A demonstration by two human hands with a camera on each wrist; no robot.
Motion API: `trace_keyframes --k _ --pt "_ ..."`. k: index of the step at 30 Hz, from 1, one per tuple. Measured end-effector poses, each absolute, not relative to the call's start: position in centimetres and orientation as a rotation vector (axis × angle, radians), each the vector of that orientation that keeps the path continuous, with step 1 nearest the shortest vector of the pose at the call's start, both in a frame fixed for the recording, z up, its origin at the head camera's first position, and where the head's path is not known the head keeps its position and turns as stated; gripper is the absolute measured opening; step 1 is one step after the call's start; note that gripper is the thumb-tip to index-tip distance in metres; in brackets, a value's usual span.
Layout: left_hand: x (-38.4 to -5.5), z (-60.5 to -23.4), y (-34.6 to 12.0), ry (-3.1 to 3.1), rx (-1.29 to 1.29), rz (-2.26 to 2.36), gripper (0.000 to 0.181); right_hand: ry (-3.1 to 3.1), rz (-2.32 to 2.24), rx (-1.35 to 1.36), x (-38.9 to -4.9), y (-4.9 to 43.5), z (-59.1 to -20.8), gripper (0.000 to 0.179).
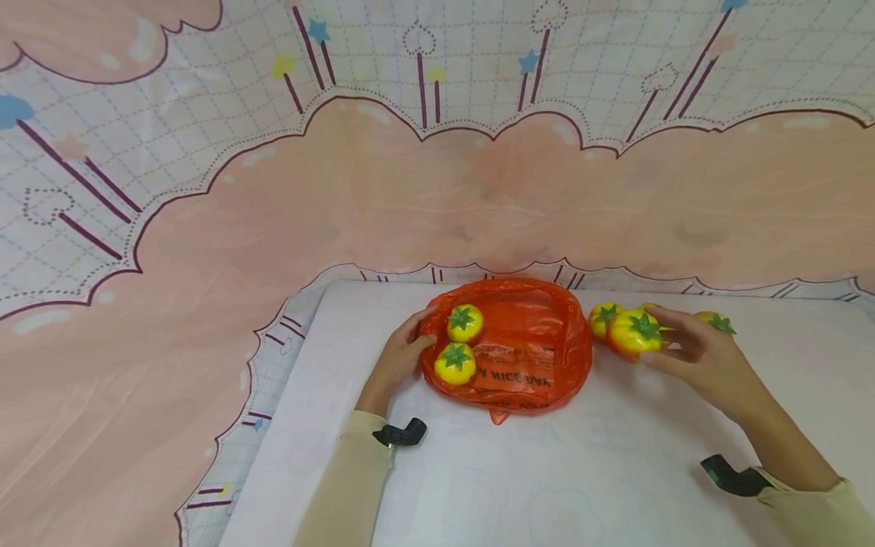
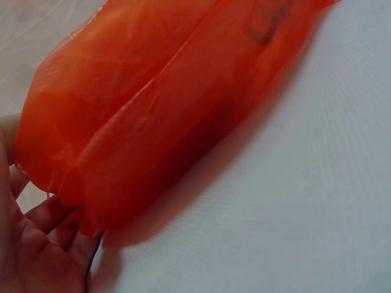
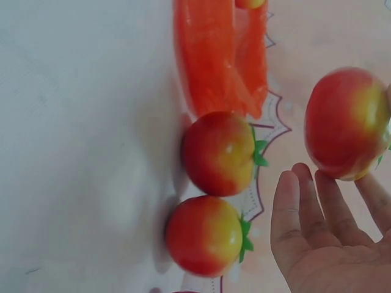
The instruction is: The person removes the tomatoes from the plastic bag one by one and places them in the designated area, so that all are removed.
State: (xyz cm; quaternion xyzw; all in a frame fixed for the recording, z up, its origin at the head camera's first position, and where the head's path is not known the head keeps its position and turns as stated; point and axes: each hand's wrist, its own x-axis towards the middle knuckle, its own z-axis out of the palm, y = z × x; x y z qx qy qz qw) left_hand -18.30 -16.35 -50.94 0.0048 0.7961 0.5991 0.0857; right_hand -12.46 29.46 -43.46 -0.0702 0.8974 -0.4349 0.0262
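A red plastic bag (image 1: 522, 323) with printed letters lies with its mouth spread wide. Inside it, at the left, are two yellow-and-red toy tomatoes (image 1: 465, 323) with green leaf tops. My left hand (image 1: 396, 363) holds the bag's left rim, thumb and fingers on either side of the plastic; the left wrist view shows the fingers (image 2: 52, 213) partly hidden by it. To the right of the bag, my right hand (image 1: 718, 368) pinches another toy tomato (image 3: 342, 125), raised above the table. Below it in the right wrist view, two more tomatoes (image 3: 217, 152) rest beside the bag.
Another tomato (image 1: 714, 320) sits partly behind my right hand. All this is on a white tabletop (image 1: 547, 479). Behind the table's far edge hangs a pink, cloud-patterned cloth (image 1: 478, 197). A dark wrist mount (image 1: 399, 433) sits at each sleeve cuff.
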Motion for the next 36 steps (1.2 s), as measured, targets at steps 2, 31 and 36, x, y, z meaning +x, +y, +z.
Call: trace_keyframes --k 2,31,36 --pt "-18.3 -50.9 -16.3 2.371 0.016 1.785 0.048 2.772 -1.339 -0.223 -12.5 29.7 -43.7 0.071" --pt "-18.3 -51.0 -16.4 2.366 0.030 1.812 0.049 2.746 -1.255 -0.303 -12.4 30.8 -46.6 0.070" --pt "-18.2 -51.0 -16.4 2.372 0.016 1.797 0.049 2.727 -1.241 -0.303 -12.5 31.0 -47.1 0.070"
